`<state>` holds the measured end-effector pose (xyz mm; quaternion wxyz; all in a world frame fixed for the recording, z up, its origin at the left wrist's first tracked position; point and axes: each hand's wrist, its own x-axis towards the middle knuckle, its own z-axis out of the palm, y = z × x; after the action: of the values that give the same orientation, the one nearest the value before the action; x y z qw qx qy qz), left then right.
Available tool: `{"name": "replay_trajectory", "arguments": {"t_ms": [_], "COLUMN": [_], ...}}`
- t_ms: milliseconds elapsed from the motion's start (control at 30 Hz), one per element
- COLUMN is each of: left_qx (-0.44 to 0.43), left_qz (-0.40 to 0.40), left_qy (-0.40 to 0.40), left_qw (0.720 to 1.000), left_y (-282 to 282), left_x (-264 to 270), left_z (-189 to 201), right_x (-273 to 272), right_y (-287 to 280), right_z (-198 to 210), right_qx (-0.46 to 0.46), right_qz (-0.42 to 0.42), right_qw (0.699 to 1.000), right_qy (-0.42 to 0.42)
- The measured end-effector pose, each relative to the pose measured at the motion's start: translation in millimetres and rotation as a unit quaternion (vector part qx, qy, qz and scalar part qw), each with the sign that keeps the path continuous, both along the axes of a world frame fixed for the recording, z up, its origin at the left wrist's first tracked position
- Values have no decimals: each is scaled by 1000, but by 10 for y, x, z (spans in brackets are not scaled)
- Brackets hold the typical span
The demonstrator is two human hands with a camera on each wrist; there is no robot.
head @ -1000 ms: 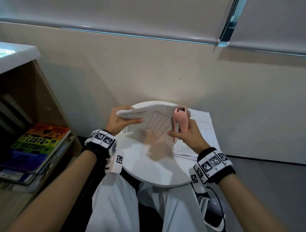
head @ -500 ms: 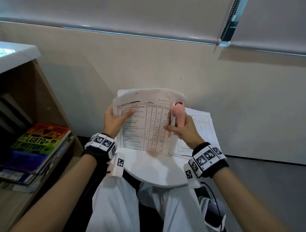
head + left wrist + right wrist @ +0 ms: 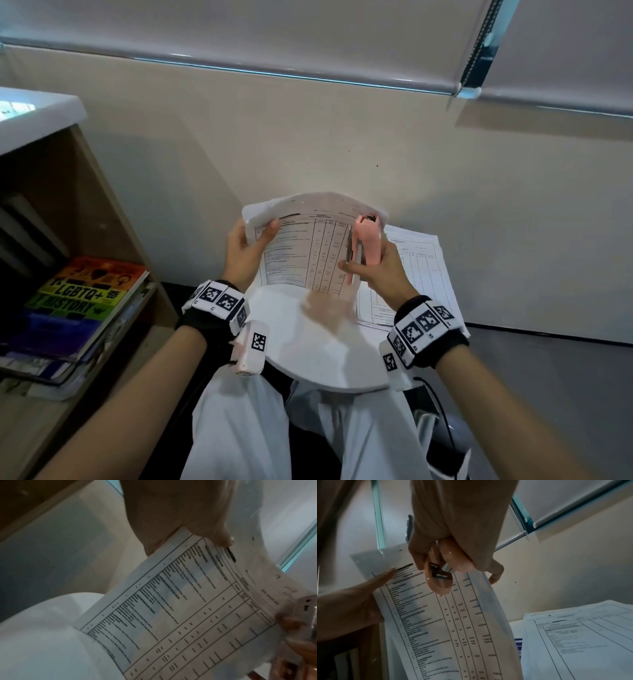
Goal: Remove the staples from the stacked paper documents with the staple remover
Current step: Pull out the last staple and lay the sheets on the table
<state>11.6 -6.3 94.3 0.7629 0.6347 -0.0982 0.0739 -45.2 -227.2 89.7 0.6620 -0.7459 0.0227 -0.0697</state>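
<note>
Above the round white table [image 3: 308, 359], L hand [image 3: 241, 255] is pinching the top-left corner of the stapled document [image 3: 301, 253], holding it nearly upright w/ its lower edge near the tabletop. R hand [image 3: 380, 267] is gripping the pink staple remover [image 3: 366, 240], fingers wrapped round it, at the doc's right edge. Paper stack [image 3: 424, 274] is lying flat on the table, just right of the held doc.

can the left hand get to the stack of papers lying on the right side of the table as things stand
Probably not right away. The left hand is pinching the raised document, which stands between it and the stack of papers, as does the right hand gripping the staple remover.
</note>
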Motion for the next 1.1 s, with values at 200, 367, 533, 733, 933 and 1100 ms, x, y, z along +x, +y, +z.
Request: {"name": "replay_trajectory", "arguments": {"t_ms": [200, 367, 533, 733, 933, 1100], "left_qx": [-3, -22, -12, 6, 17, 23], "left_qz": [9, 27, -12, -14, -19, -27], "left_qy": [-23, -28, -22, -40, -38, -37], "left_qw": [1000, 999, 1000, 999, 999, 999], "left_y": [-13, -6, -29, -58, -73, -62], "left_x": [-32, -7, 42, 84, 162, 221], "left_z": [8, -1, 8, 100, 49, 49], "right_x": [-2, -26, 58, 435, 715, 890], "right_y": [1, 145, 560, 1101, 1377, 1450], "right_z": [49, 461, 1113, 1310, 1180, 993], "right_qx": [37, 53, 145, 192, 187, 52], "right_qz": [-15, -112, -135, -104, -166, -203], "right_qw": [999, 986, 952, 950, 939, 935], "right_qy": [-20, -112, -232, -223, -236, -285]}}
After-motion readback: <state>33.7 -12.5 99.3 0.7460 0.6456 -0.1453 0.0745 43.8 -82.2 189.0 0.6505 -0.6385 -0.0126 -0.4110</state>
